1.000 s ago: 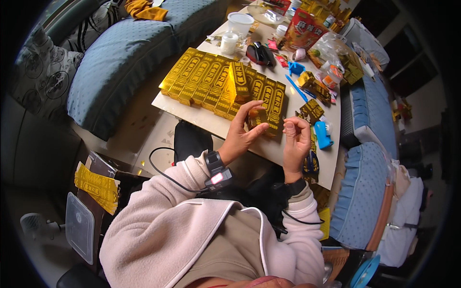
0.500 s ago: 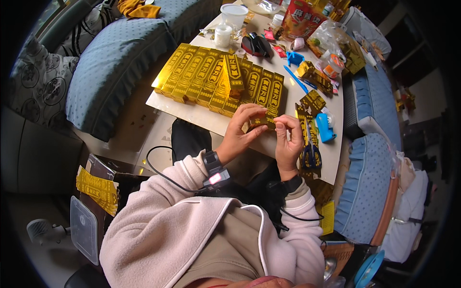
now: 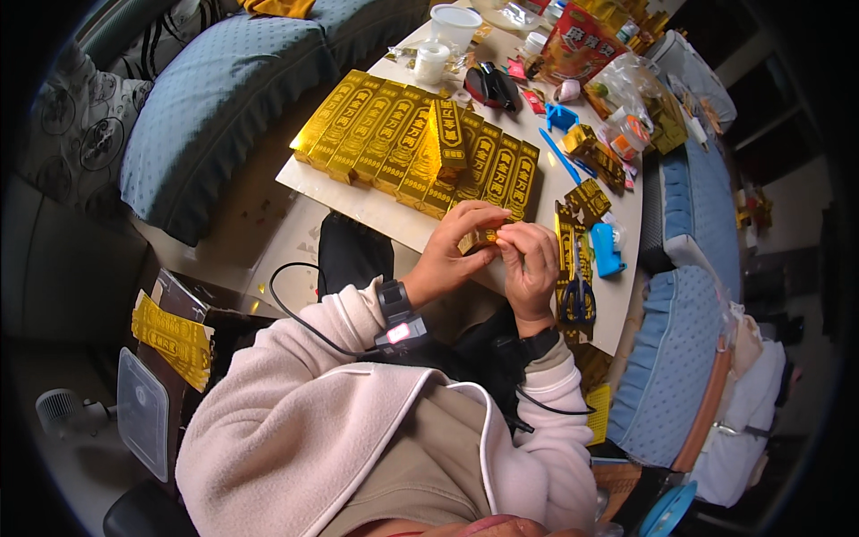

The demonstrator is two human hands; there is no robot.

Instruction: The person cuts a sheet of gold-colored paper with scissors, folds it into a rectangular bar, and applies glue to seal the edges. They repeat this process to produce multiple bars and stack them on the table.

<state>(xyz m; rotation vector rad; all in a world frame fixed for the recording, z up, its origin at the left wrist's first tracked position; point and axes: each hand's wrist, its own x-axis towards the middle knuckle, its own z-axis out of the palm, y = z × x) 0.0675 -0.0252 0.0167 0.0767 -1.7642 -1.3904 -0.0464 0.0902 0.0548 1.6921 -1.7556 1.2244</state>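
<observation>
At the table's near edge a gold paper box [image 3: 478,240] is gripped in my left hand [image 3: 449,255]; much of it is hidden behind the fingers. My right hand [image 3: 530,267] pinches at the right end of this box, its thumb and fingertips pressed together close to the left fingertips. Just beyond both hands lies a row of long gold boxes [image 3: 385,139] with dark printing, side by side. Across the row rests another gold box [image 3: 450,140], set at an angle on top.
Dark-handled scissors [image 3: 577,300] lie on flat gold card strips right of my hands. Beside them are a blue tape dispenser [image 3: 608,250] and a blue pen [image 3: 559,155]. A black-and-red stapler-like tool [image 3: 491,87], white tubs [image 3: 431,63] and a red packet [image 3: 580,43] stand farther back.
My right hand has shifted slightly left and down, closing in on my left hand at the box end. The view has tilted slightly, moving the table contents in the picture.
</observation>
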